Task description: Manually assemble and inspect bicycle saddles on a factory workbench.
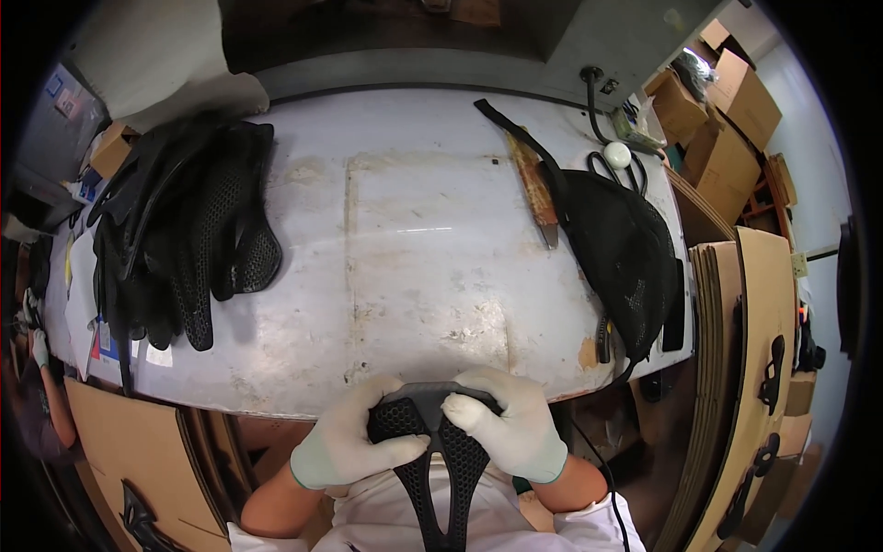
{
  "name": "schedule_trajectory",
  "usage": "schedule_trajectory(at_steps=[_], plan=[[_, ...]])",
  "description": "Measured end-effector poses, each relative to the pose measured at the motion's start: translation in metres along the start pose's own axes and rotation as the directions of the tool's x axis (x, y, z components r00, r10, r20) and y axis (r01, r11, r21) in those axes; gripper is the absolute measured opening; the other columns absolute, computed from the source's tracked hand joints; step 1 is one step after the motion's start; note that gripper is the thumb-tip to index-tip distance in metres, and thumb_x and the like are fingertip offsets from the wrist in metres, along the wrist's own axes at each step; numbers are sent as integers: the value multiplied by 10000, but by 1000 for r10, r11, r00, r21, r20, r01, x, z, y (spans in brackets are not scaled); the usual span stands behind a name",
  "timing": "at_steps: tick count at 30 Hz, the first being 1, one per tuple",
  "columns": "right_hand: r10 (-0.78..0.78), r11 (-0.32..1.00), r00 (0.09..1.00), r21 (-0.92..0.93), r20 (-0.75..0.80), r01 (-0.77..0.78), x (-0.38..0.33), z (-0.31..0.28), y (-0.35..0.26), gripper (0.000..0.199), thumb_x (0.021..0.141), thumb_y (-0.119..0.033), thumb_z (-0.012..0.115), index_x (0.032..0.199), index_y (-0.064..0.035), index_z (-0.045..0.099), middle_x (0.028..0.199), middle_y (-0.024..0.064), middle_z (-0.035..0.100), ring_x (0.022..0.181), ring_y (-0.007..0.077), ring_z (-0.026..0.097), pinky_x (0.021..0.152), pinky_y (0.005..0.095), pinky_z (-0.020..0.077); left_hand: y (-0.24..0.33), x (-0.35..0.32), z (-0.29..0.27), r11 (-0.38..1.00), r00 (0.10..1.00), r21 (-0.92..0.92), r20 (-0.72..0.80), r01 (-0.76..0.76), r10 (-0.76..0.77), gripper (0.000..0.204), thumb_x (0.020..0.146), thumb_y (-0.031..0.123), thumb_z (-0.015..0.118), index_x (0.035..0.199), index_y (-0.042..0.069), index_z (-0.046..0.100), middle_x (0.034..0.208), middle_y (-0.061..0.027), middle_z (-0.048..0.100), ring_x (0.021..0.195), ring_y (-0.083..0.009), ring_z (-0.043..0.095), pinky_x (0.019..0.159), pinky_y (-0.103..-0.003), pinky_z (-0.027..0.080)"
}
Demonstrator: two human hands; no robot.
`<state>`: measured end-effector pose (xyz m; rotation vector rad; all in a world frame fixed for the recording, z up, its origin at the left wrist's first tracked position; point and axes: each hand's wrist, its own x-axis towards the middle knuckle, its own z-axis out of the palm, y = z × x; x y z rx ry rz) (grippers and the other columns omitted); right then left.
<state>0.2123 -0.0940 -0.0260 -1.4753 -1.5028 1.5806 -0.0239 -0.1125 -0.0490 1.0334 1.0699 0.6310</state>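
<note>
A black bicycle saddle piece [467,457] with honeycomb-patterned wings and a long slot down its narrow end is held at the table's near edge, in front of my body. My left hand [354,437], in a white glove, grips its wide end from the left, thumb lying over the honeycomb. From the right, my gloved right hand [510,423] holds the same wide end, its thumb bent on top near the middle. The fingers of both hands are mostly hidden under the piece. Its narrow end points toward me.
On the white table [423,267], a pile of similar black honeycomb pieces [216,212] lies at left. At right are a black mesh bag [621,253], a wooden-handled tool [535,189] with a metal tip and a white ball [617,155]. Cardboard sheets [759,368] stand beside the table.
</note>
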Motion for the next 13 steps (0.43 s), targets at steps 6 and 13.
schedule_trajectory(at_steps=[6, 13], plan=[[-36, 999, 999, 14, 1, 36, 1, 3, 3, 438, 997, -386, 703, 1114, 36, 722, 969, 152, 722, 872, 231, 704, 810, 341, 552, -7, 6, 4, 998, 999, -61, -44, 3, -6, 437, 793, 182, 866, 1121, -17, 656, 906, -10, 627, 825, -86, 569, 726, -269, 488], [-177, 984, 957, 7, 231, 180, 2, -19, 24, 593, 918, -395, 791, 1327, -1, 618, 1120, 174, 709, 969, 324, 716, 854, 398, 561, 23, 3, 1, 994, 996, 76, 29, 79, -81, 496, 840, 225, 844, 1212, -26, 633, 995, -68, 675, 932, -85, 610, 829, -257, 504]])
